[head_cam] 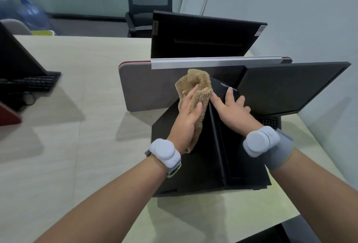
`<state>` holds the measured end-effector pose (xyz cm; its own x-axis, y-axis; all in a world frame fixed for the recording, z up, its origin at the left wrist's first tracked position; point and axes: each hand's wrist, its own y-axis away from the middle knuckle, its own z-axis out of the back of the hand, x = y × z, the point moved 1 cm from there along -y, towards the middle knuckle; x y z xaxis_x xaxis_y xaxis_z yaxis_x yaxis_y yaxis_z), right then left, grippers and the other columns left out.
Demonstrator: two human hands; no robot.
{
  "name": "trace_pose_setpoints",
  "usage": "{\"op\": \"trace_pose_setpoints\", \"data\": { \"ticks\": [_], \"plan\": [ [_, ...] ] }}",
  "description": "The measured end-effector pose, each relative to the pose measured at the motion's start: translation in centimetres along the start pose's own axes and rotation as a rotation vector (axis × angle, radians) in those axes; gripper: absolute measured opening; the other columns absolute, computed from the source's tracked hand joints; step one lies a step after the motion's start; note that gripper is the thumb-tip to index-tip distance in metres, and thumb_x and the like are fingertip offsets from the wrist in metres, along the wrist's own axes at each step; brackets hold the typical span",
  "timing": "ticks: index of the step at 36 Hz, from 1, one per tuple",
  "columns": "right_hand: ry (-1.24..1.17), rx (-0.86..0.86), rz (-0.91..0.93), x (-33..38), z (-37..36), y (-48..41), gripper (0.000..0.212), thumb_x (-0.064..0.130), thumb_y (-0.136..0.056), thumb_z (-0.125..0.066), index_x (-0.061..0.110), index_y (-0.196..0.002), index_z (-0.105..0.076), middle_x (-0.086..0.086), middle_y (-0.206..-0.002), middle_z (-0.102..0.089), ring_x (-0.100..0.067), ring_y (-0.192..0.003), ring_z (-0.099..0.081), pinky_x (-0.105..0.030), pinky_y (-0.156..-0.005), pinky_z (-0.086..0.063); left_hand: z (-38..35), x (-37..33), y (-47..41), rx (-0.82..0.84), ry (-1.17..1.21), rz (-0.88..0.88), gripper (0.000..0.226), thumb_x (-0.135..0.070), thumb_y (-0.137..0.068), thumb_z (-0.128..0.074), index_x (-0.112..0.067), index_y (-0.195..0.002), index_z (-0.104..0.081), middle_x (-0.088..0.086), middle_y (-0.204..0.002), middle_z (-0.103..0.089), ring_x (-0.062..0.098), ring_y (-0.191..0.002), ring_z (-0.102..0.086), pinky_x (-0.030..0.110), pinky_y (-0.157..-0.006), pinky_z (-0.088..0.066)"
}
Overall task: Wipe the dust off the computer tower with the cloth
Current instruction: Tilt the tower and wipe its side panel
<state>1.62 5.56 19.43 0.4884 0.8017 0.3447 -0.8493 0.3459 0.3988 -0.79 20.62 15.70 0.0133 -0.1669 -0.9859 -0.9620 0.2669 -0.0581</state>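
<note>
A black computer tower stands on the pale desk, seen from above. My left hand holds a tan fuzzy cloth against the tower's left side near its top edge, with the thumb curled over the cloth. The cloth bunches up above my fingers and hangs down under my palm. My right hand rests on the tower's top with its fingers spread and straight. Both wrists carry grey round bands.
A grey desk divider stands just behind the tower. A black monitor leans at the right and another monitor's back rises beyond the divider. A keyboard lies at the far left. The desk's front edge runs at lower right.
</note>
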Motion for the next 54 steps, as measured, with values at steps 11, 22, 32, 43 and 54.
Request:
{"op": "trace_pose_setpoints", "data": {
  "ticks": [11, 22, 32, 43, 54],
  "plan": [
    [0.087, -0.012, -0.030, 1.0, 0.0, 0.4, 0.085, 0.073, -0.091, -0.026, 0.029, -0.156, 0.007, -0.023, -0.163, 0.008, -0.052, -0.145, -0.006, -0.063, -0.115, -0.012, -0.3, -1.4, 7.9, 0.124, -0.049, -0.073, 0.040, -0.016, -0.100, -0.044, -0.025, -0.139, -0.050, -0.006, -0.156, -0.035, -0.003, -0.143, -0.028, 0.011, -0.112, -0.021],
    [0.088, 0.058, -0.009, 2.0, 0.4, 2.1, 0.095, 0.083, -0.085, -0.022, 0.028, -0.156, 0.010, -0.026, -0.162, 0.012, -0.052, -0.147, 0.002, -0.063, -0.117, -0.009, 0.2, -0.4, 13.8, 0.227, -0.193, -0.220, 0.032, -0.022, -0.098, -0.046, -0.015, -0.123, -0.064, -0.009, -0.156, -0.034, 0.019, -0.150, -0.024, 0.037, -0.121, -0.019],
    [0.065, -0.006, -0.006, 2.5, 0.4, 3.5, 0.095, 0.083, -0.085, -0.013, 0.025, -0.158, 0.005, -0.023, -0.163, 0.008, -0.049, -0.148, -0.002, -0.061, -0.118, -0.008, 2.2, 1.6, 16.7, 0.328, -0.277, -0.235, 0.034, -0.018, -0.097, -0.051, -0.026, -0.128, -0.062, -0.016, -0.161, -0.025, 0.013, -0.151, -0.020, 0.021, -0.119, -0.017],
    [0.035, -0.008, -0.014, 1.6, 0.5, 3.1, 0.097, 0.087, -0.082, -0.014, 0.028, -0.157, 0.003, -0.021, -0.164, 0.007, -0.049, -0.148, -0.001, -0.061, -0.116, -0.007, 8.3, 9.0, 17.0, 0.298, -0.448, 0.053, 0.023, -0.014, -0.096, -0.052, -0.019, -0.112, -0.067, -0.032, -0.150, -0.026, -0.020, -0.138, -0.021, 0.004, -0.109, -0.017],
    [0.054, -0.026, 0.008, 2.5, 0.1, 3.8, 0.093, 0.083, -0.086, -0.014, 0.026, -0.157, 0.003, -0.022, -0.164, 0.007, -0.049, -0.148, -0.001, -0.062, -0.117, -0.007, 13.1, 3.5, 10.2, -0.502, 0.695, 0.356, 0.035, -0.034, -0.097, -0.052, -0.010, -0.110, -0.073, 0.013, -0.107, -0.075, 0.027, -0.095, -0.073, 0.034, -0.074, -0.060]
  ]
}}
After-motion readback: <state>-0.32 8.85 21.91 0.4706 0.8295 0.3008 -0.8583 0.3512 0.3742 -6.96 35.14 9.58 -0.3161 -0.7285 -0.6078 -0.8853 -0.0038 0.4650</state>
